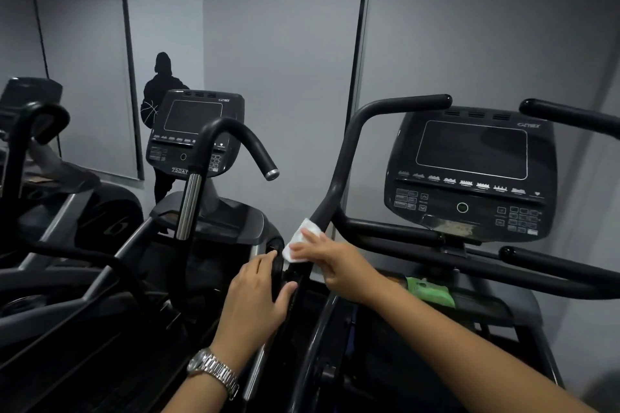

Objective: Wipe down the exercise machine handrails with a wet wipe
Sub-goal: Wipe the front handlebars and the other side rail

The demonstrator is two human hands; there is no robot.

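- Nearest, at 7 o'clock, our left hand (258, 298) wraps the black lower frame, likely to steady us.
- Beyond, our right hand (330, 265) presses the wet wipe (303, 238) around the handrail (339, 178), fingers closed over it.
- Farthest, at 2 o'clock, the console (469, 174).

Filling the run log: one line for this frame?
stage: wiping | right hand: pressing wipe on handrail | left hand: gripping lower bar, no wipe | green pack: on machine ledge
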